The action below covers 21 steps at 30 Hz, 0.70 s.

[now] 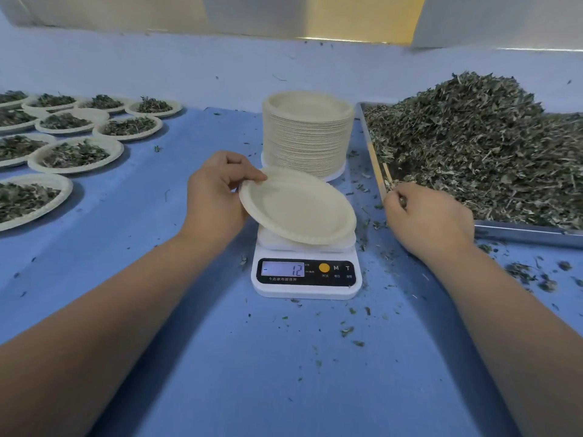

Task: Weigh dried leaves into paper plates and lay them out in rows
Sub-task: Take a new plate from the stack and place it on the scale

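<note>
Paper plate (298,206) tilted over the scale (306,290), rim pinched in left grip (217,192)

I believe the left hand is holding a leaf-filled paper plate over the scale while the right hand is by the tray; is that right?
Not quite: the head view shows the paper plate in the left hand over the scale is empty; the right hand is by the tray.

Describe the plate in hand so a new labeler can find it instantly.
Find the white scale at the middle of the blue table. Just above its platform is a single paper plate, tilted, its rim pinched by the left hand. Unlike the stack of plates behind it and the filled plates at far left, it is alone, empty and held.
</note>
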{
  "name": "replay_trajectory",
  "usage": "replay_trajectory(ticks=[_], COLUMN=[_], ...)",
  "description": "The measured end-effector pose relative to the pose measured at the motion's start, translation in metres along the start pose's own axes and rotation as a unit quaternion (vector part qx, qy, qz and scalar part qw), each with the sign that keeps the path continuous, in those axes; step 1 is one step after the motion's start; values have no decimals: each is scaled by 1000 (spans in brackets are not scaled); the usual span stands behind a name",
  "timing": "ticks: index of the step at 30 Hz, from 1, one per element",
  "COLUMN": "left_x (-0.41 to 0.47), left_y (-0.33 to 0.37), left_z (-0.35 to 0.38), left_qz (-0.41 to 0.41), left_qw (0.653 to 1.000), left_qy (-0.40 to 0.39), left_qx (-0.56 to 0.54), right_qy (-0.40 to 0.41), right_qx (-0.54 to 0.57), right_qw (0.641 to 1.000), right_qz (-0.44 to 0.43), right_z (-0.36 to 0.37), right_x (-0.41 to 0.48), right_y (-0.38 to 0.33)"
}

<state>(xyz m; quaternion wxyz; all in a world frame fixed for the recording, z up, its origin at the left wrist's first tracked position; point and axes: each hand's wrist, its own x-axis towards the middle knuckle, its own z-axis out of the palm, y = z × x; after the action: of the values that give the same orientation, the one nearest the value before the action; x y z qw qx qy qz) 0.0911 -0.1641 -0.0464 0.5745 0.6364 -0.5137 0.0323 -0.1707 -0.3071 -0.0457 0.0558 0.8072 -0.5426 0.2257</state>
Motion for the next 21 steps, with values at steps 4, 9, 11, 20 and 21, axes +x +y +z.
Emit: replay_trajectory(ticks=[4, 9, 11, 20, 21], left_x=[-5, 1, 2, 12, 12], left_y=[-13, -36, -38, -23, -24], left_z=[-4, -11, -12, 8, 7], left_qz=[-40, -120, -170, -344, -351], left_qw=[997, 982, 980, 875, 869], left_qy=[-59, -110, -82, -23, -23], left_qx=[-7, 94, 65, -340, -348], right_qy=[-10, -123, -150, -157, -161], right_qx=[23, 91, 109, 165, 176], right_qw=[1000, 988, 983, 972, 969], right_qz=[10, 5, 4, 58, 72], right_z=[-4, -4, 3, 64, 69], right_x=[1, 33, 60, 183, 191], right_y=[-2, -5, -9, -30, -30])
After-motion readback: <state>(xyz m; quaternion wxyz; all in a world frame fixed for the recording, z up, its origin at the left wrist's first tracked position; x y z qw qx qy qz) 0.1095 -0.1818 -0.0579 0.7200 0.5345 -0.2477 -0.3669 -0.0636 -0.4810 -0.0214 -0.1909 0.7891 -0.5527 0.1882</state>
